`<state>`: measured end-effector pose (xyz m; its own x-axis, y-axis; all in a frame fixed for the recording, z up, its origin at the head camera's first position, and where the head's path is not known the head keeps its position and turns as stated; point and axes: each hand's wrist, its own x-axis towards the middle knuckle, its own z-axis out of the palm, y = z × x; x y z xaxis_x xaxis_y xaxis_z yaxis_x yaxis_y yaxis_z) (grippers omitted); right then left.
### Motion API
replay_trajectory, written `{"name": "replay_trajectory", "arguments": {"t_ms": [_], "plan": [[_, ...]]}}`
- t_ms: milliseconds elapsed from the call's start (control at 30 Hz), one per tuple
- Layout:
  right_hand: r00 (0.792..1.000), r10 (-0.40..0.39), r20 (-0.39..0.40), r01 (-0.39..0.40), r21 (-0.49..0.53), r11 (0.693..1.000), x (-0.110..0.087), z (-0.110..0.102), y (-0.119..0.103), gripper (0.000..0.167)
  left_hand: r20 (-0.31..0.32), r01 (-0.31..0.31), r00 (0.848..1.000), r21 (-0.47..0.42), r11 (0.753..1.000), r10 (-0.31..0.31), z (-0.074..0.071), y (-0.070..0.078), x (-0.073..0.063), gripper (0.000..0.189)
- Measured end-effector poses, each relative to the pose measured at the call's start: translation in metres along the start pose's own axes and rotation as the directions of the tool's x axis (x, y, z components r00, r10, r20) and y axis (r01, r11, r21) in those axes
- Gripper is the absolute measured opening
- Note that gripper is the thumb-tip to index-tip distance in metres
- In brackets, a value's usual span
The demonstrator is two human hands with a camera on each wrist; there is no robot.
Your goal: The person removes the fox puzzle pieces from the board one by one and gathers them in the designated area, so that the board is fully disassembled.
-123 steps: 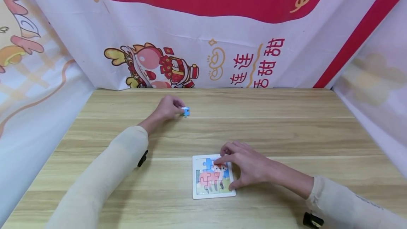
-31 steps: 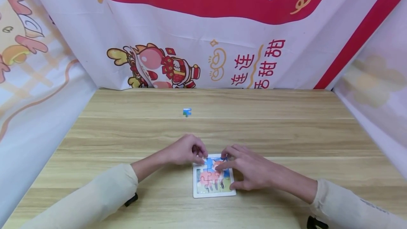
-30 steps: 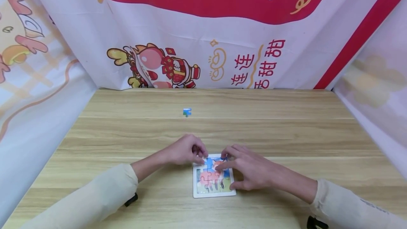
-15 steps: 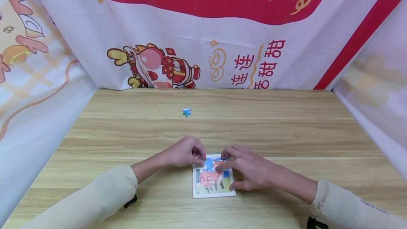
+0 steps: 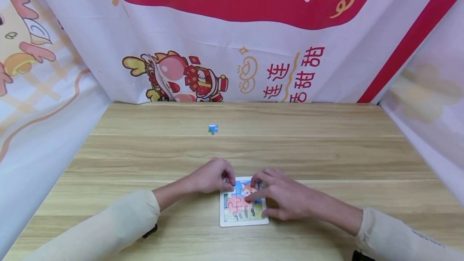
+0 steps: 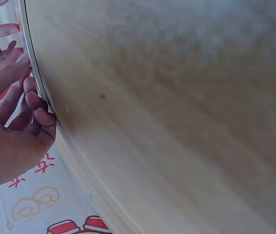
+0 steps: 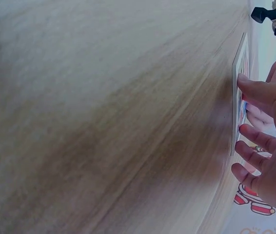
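A small square jigsaw puzzle (image 5: 244, 224) with a white frame and a fox picture lies flat near the table's front middle. Thumb and fingers of my left hand (image 5: 214, 175) come together in a pinch at its upper left corner, around a small puzzle piece mostly hidden by the fingertips. From the other side my right hand (image 5: 286, 194) rests on the puzzle, fingers spread, index fingertip on the picture and thumb at the right rim. In the right wrist view that thumb lies along the edge of the puzzle frame (image 7: 235, 117). A loose blue-and-green puzzle piece (image 5: 213, 129) lies farther back.
The wooden table (image 5: 326, 144) reaches back to a white and red printed cloth (image 5: 203, 31). More printed cloth hangs along the left side (image 5: 43, 92) and the right side (image 5: 427, 104).
My left hand came from the back of the table to the puzzle's upper left corner, leaving one piece behind. Lately it shifts slightly there. My right index fingertip slid slightly down the picture.
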<state>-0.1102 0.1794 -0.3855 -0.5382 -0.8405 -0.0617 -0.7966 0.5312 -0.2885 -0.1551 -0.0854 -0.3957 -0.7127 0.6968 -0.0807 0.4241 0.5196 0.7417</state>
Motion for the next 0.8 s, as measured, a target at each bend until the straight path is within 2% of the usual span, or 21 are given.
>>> {"name": "replay_trajectory", "arguments": {"t_ms": [300, 800], "plan": [[1.000, -0.002, -0.013, 0.003, 0.020, 1.000, 0.0001, 0.0008, 0.0003, 0.046, -0.004, 0.028, 1.000, -0.009, 1.000, -0.028, 0.0011, 0.0011, 0.0008, 0.008], [0.999, 0.000, -0.032, 0.001, 0.034, 0.999, -0.0014, 0.0025, 0.0004, 0.047, 0.021, 0.105, 0.994, -0.105, 0.989, -0.104, 0.0007, 0.0035, 0.0015, 0.010]]}}
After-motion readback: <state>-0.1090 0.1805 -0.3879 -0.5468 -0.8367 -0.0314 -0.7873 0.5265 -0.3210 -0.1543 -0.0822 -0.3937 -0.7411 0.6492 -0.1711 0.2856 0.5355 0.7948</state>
